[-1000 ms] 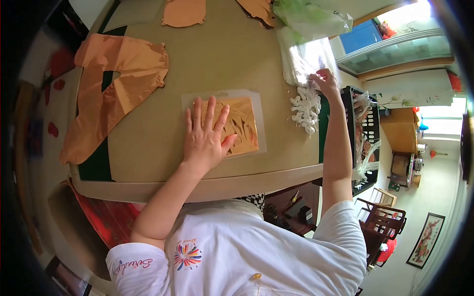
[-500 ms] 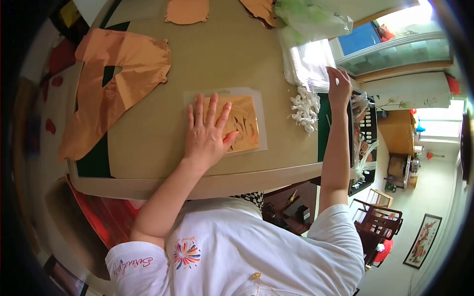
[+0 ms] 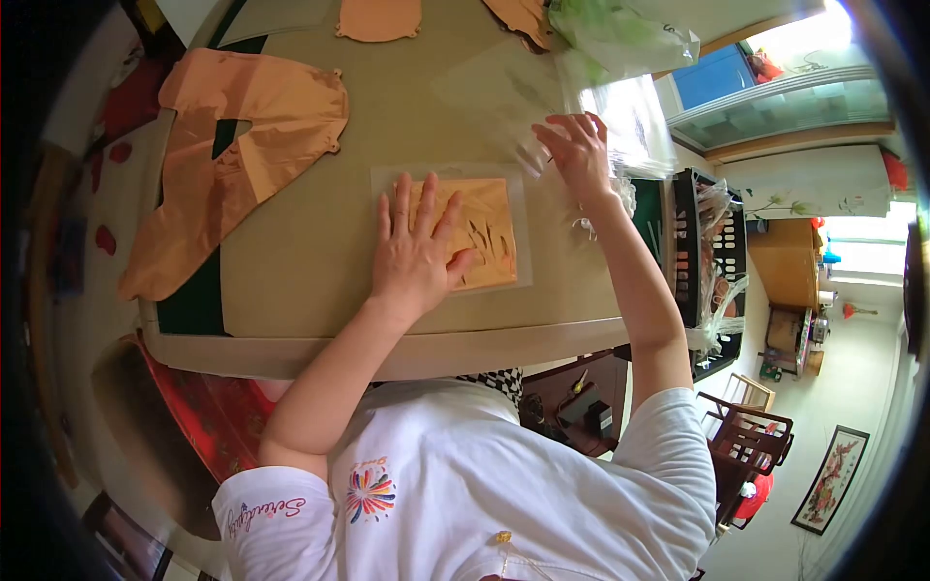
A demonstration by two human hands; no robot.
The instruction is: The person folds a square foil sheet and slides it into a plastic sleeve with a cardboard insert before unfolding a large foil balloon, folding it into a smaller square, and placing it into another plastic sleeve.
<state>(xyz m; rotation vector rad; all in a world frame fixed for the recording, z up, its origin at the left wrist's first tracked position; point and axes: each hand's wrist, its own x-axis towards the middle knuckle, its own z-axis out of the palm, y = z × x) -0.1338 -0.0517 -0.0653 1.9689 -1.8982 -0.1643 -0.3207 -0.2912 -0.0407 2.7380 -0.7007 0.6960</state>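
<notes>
My left hand point(image 3: 417, 252) lies flat with fingers spread on a folded rose-gold foil balloon point(image 3: 489, 223). The balloon is packed in a clear plastic bag point(image 3: 383, 179) whose margin shows around it. My right hand point(image 3: 578, 160) is raised over the table, fingers curled in a pinch. From it a clear plastic bag point(image 3: 504, 97), smeared by motion, seems to stretch to the left. A stack of clear bags point(image 3: 635, 126) lies just beyond that hand. Partly hidden behind the right wrist is a bunch of white ribbon or string point(image 3: 625, 198).
An unfolded rose-gold foil balloon point(image 3: 271, 107) lies at the left of the table point(image 3: 291, 271). Other foil pieces point(image 3: 380, 17) are at the far edge, beside a green-and-clear plastic bag point(image 3: 620, 39). A black basket point(image 3: 686, 242) with plastic packets stands at the right.
My right hand has moved left from the stack of bags, with a blurred clear bag now at its fingers. My left hand stays on the packed balloon. The view has shifted slightly.
</notes>
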